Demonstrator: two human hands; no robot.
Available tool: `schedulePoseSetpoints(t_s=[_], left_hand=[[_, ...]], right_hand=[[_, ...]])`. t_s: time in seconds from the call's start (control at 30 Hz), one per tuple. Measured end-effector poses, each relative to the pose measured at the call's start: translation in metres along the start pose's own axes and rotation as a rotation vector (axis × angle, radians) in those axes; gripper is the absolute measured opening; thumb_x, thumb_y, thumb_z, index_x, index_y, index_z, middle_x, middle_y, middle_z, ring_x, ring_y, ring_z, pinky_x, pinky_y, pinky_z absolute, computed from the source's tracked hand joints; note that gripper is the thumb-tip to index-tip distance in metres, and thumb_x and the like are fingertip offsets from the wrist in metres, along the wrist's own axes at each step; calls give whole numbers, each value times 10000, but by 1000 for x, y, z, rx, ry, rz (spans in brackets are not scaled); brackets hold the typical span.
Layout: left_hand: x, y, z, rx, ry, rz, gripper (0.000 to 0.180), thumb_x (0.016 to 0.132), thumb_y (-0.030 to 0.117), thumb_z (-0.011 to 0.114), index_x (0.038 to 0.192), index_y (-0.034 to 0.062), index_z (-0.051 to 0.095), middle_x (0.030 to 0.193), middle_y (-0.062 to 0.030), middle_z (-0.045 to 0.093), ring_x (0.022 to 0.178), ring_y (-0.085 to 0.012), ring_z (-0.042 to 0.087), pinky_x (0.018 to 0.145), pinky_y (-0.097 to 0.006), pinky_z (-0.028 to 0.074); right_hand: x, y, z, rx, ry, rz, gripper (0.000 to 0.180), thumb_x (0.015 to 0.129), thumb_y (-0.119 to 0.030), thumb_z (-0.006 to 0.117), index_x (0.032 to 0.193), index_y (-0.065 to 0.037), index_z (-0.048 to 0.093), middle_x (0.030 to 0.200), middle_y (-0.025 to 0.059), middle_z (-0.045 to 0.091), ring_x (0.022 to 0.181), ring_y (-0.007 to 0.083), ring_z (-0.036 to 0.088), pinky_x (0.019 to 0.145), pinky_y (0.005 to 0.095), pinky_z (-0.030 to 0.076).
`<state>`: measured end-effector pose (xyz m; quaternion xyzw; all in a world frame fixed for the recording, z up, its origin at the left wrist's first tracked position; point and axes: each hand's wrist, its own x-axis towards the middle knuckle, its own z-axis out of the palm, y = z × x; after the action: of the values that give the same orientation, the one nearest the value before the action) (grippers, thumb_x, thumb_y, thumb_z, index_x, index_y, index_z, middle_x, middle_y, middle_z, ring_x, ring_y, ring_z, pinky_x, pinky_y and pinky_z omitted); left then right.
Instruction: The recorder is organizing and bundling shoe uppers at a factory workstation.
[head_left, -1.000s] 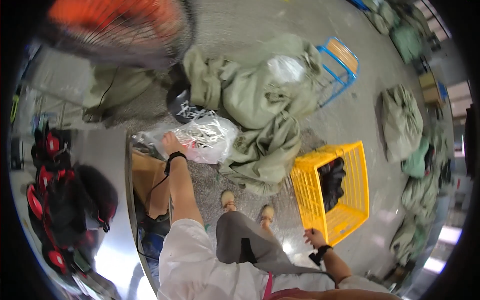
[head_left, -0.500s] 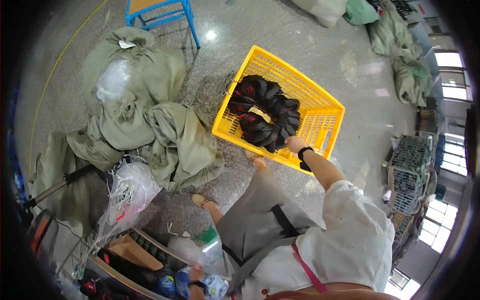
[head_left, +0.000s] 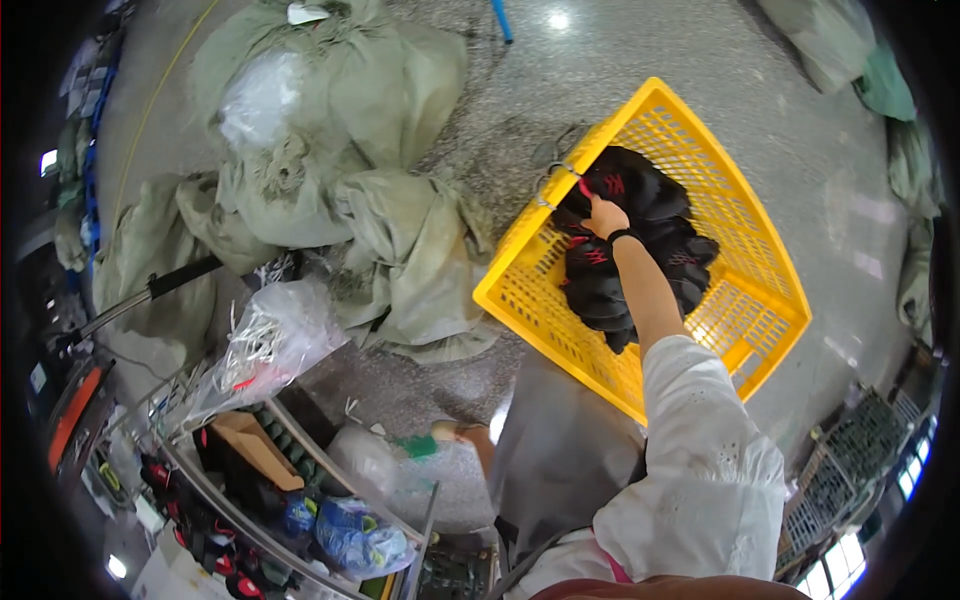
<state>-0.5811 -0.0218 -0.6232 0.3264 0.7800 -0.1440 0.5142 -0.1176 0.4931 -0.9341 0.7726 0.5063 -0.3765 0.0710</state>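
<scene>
My right hand point(head_left: 607, 217) reaches down into the yellow plastic crate point(head_left: 735, 190), near its left wall. Its fingers are closed beside stacked black fabric pieces point(head_left: 645, 190) with red markings. A small pink-red bit shows at the fingertips, too small to name. More of the black pieces point(head_left: 600, 290) lie curved in layers below and to the right of the hand, partly hidden by my forearm. A wire loop point(head_left: 545, 188) hangs on the crate's left rim. My left hand is out of sight.
Large grey-green cloth sacks point(head_left: 340, 100) lie on the floor to the left. A clear bag of white strips point(head_left: 275, 335) hangs by a metal-edged cart point(head_left: 215, 480) holding a cardboard box point(head_left: 255, 450) and a blue plastic bag point(head_left: 360, 535). Wire racks point(head_left: 850, 470) stand at right.
My right hand has moved from the near-right side of the black pieces to their far-left side. My left hand has left the view. The crate now appears larger and farther right.
</scene>
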Motion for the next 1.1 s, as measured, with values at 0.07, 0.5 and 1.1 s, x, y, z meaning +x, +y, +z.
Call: schedulePoseSetpoints(t_s=[0.07, 0.5, 1.1], left_hand=[[-8, 5, 15, -82, 29, 45, 233, 822, 239, 521, 943, 44, 565, 804, -139, 623, 800, -268, 605, 688, -370, 469], [-88, 26, 4, -266, 50, 446, 203, 882, 154, 496, 993, -8, 547, 914, -113, 607, 858, -191, 577, 760, -300, 447], [-191, -203, 119, -607, 834, 517, 435, 737, 306, 643, 1078, 57, 537, 1093, -164, 540, 1102, -341, 425, 967, -449, 285]], right_hand=[[-7, 12, 20, -169, -31, 52, 245, 768, -212, 554, 940, -43, 598, 844, 179, 631, 851, 364, 593, 740, 411, 488], [-324, 20, -272, 19, 322, -251, 230, 613, -124, 674, 793, -12, 586, 723, 180, 600, 736, 327, 600, 654, 385, 465], [-877, -287, -366, 482, 329, -1516, 209, 731, -80, 636, 919, -20, 570, 833, -33, 522, 747, 59, 479, 660, 197, 370]])
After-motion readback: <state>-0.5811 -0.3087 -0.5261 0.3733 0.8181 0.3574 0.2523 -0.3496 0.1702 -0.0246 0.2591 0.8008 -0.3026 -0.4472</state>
